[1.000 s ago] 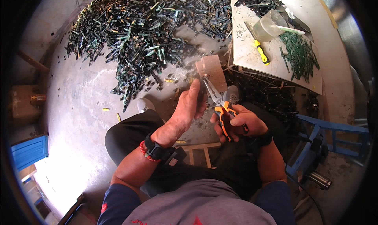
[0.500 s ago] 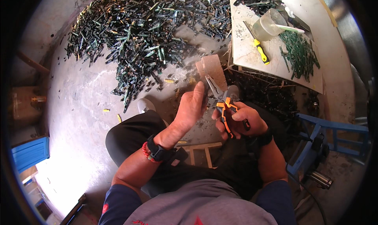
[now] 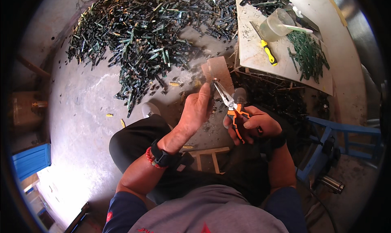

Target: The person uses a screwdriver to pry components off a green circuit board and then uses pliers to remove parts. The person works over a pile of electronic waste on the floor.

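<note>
left hand (image 3: 198, 108): centre frame, fingers pressed together, pinching something small at plier tips
right hand (image 3: 253, 125): fist round orange-handled pliers (image 3: 229, 102)
room: bare floor (image 3: 81, 123) at left

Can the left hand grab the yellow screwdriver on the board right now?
Probably not: the left hand is pinching a small piece at the pliers' tip, and the yellow screwdriver lies farther off on the board.

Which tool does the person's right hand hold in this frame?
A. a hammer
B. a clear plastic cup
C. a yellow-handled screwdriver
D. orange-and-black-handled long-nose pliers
D: the right hand grips the orange-and-black-handled long-nose pliers, their tips pointing at the left hand; the yellow-handled screwdriver and the clear plastic cup lie untouched on the board.
</note>
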`<state>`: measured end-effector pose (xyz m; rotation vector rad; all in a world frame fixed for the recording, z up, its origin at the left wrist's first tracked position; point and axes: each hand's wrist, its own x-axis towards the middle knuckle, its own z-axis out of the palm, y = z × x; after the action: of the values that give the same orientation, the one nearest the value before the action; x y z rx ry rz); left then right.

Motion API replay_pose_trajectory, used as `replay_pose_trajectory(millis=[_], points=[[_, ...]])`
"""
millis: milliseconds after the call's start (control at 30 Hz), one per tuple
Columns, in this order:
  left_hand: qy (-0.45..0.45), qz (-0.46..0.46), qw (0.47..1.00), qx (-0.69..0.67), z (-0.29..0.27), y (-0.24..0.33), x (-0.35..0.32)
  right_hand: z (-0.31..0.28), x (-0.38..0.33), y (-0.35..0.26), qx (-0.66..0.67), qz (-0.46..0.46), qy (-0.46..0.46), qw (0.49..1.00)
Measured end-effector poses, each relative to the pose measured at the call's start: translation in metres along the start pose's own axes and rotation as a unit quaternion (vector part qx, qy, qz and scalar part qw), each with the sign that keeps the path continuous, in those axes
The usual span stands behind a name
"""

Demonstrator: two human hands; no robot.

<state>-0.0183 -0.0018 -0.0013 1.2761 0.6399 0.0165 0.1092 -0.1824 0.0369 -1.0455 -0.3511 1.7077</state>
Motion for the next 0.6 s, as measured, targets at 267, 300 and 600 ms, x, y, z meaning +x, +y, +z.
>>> replay_pose_trajectory(millis=[267,300,600], points=[[0.01,-0.007,1.0,0.004,-0.002,-0.003,0.001,0.002,0.003,-0.003,-0.006,0.001,-0.006,1.0],[0.009,-0.005,1.0,0.0,-0.001,-0.003,0.001,0.001,0.003,-0.002,0.002,-0.001,-0.007,1.0],[0.032,0.036,0.999,0.012,0.0,-0.012,0.005,-0.005,0.005,0.003,0.042,0.0,-0.015,0.999]])
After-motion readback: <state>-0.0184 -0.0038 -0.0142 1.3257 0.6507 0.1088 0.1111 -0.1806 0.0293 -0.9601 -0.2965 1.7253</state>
